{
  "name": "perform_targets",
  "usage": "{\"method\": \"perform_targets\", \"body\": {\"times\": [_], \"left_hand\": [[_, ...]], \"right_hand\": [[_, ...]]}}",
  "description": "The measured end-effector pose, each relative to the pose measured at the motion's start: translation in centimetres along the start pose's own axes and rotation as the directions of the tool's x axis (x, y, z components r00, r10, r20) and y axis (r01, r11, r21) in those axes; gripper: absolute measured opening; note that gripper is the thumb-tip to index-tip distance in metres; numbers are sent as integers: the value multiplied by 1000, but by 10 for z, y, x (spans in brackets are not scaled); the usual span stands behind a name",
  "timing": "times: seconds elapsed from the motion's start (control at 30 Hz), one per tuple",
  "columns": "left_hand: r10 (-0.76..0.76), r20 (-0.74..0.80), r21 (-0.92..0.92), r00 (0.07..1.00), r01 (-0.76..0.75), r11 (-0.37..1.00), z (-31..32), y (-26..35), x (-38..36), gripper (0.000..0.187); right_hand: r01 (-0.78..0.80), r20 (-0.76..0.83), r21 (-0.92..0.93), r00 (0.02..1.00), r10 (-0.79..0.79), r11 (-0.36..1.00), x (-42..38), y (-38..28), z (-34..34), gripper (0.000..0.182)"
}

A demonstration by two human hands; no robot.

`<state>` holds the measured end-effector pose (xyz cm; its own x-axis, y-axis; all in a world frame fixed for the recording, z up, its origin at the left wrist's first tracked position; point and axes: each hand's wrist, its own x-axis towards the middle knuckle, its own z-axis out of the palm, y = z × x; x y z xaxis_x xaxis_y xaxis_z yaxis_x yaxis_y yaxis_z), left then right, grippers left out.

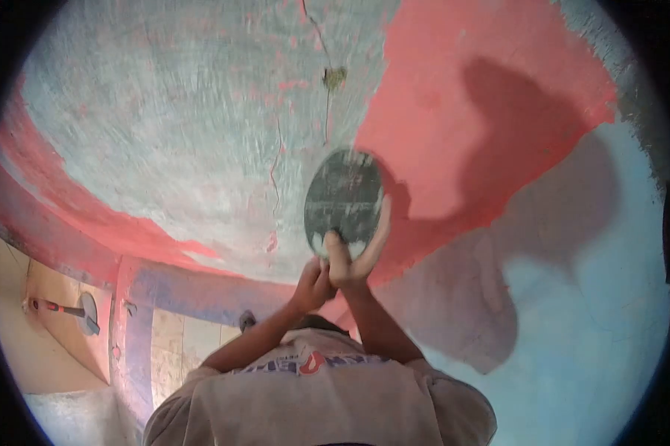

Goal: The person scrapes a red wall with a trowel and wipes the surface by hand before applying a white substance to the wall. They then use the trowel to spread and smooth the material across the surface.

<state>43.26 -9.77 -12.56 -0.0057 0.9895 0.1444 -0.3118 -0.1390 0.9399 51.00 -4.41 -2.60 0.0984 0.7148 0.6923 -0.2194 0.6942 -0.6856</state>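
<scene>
I see a round, flat disc (pixel 344 197) in the middle of the frame, held up against the ceiling (pixel 186 134). It is dark grey and scuffed, with pale smears near its bottom edge. It sits right on the line where bare grey ceiling meets the pink painted patch (pixel 454 89). Both arms reach up from the bottom of the frame, and both hands are closed on the lower edge of the disc. The right hand (pixel 353 256) grips it with the thumb running up along the disc's right rim. The left hand (pixel 314 286) is just under it, touching it, curled tight, but I cannot tell which part of the disc it grips. The arms are bent and close together. Below them I see a grey shirt (pixel 313 401) with red and blue print, cut off by the bottom edge. A big dark shadow (pixel 528 149) falls on the pink and light blue paint at the right. At the lower left, a tool with a red handle (pixel 63 307) lies on a ledge; it is small and hard to make out. The corners of the frame are black, and the ceiling looks a bit blurred.
</scene>
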Motion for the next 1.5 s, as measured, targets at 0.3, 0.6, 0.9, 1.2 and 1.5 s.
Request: {"method": "perform_targets", "body": {"times": [0.3,0.6,0.9,1.2,1.5], "left_hand": [[-200,24,-86,980,201,976,-4,-10,-19,53],[-67,90,-32,994,70,997,-5,-6,-2,42],[-67,127,-34,990,72,997,-3,5,-1,49],[-82,77,-14,994,83,996,-6,-5,-5,33],[-243,-19,-70,970,241,968,-5,-1,-22,51]], "right_hand": [[-45,-7,-114,999,44,993,-38,29,-12,91],[16,-34,-154,999,-22,988,-14,10,-7,88],[-32,-48,-66,998,29,997,-8,-2,-4,90],[-17,-55,-132,998,10,991,-12,5,-7,88],[-81,-54,-42,995,78,996,-33,12,-8,89]]}}
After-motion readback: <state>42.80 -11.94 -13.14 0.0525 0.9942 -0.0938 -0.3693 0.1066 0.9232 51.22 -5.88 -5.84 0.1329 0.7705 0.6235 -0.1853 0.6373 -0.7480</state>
